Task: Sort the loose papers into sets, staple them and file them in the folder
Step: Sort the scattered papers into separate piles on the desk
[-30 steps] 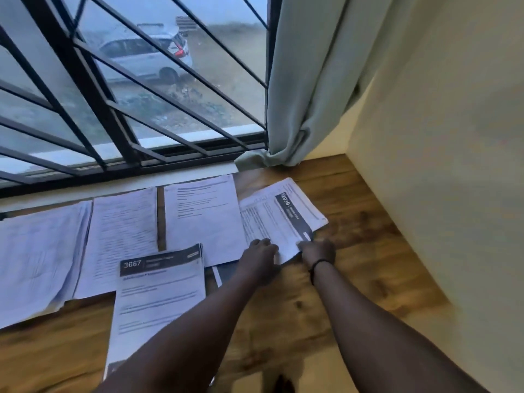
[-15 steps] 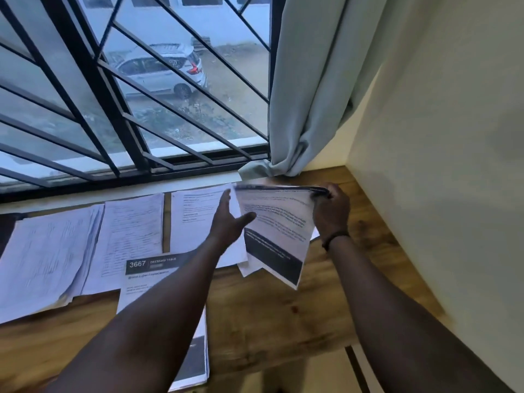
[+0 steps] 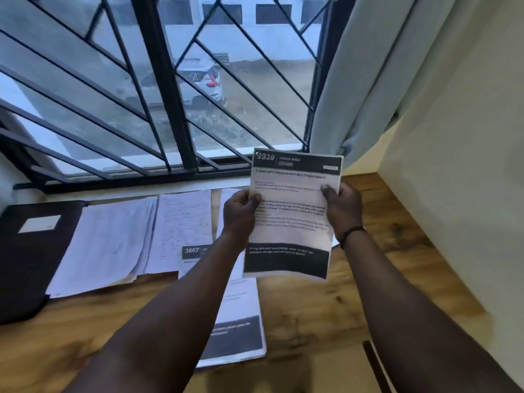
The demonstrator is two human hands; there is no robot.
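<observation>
Holding a printed sheet numbered 2939 (image 3: 293,215) upright above a wooden desk (image 3: 368,293), a person faces a barred window (image 3: 158,89). The left hand (image 3: 239,212) grips the sheet's left edge, thumb pressed on the front and fingers curled behind; the right hand (image 3: 341,207) grips the right edge the same way, and a dark wristband (image 3: 350,234) circles that wrist. The sheet has a black header band with the number, a bold title line, blocks of small blurred text, and a black band across its foot. It is lifted clear of the desk, with its top edge reaching the level of the window sill. On the desk, left of the held sheet, lies another printed sheet numbered 3667 (image 3: 235,313), partly hidden by the left forearm, its lower end hanging over the desk's near edge. Left of the held sheet and nearer the window lies a handwritten page (image 3: 184,228), and further left again a thick stack of loose papers (image 3: 110,242). Furthest left of the held sheet, a dark folder (image 3: 25,256) with a pale label lies flat, touching the stack's edge. Behind the held sheet another white page (image 3: 228,202) peeks out on the desk. Right of the held sheet, a pale curtain (image 3: 365,69) hangs beside a cream wall (image 3: 459,165). Through the window a white car (image 3: 198,83) is parked outside.
</observation>
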